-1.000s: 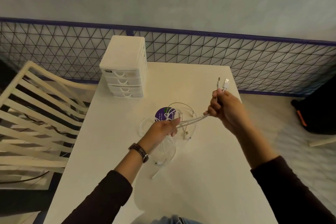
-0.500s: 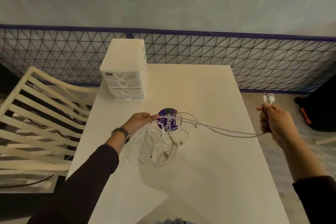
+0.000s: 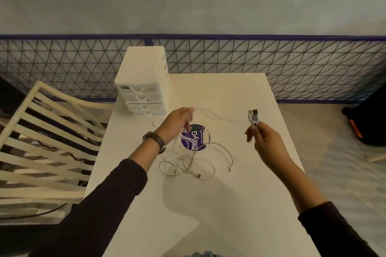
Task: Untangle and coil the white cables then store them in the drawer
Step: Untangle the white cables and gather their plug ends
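Untangling in hand: right hand (image 3: 262, 140) pinches two plug ends upright; left hand (image 3: 179, 120) closes on strands of the white cables (image 3: 188, 162), thin, limp, looped in a tangle on the tabletop (image 3: 240, 204); next, probably, draw one strand free; drawer unit (image 3: 144, 92) shut.

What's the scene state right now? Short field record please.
left hand: raised, gripping white cables that hang to a loose tangle on the table
right hand: pinching USB plugs, upright
strand: runs slack between both hands
drawer unit: far left of table, all drawers shut
sticker: purple, round, under cables
chair: left of table
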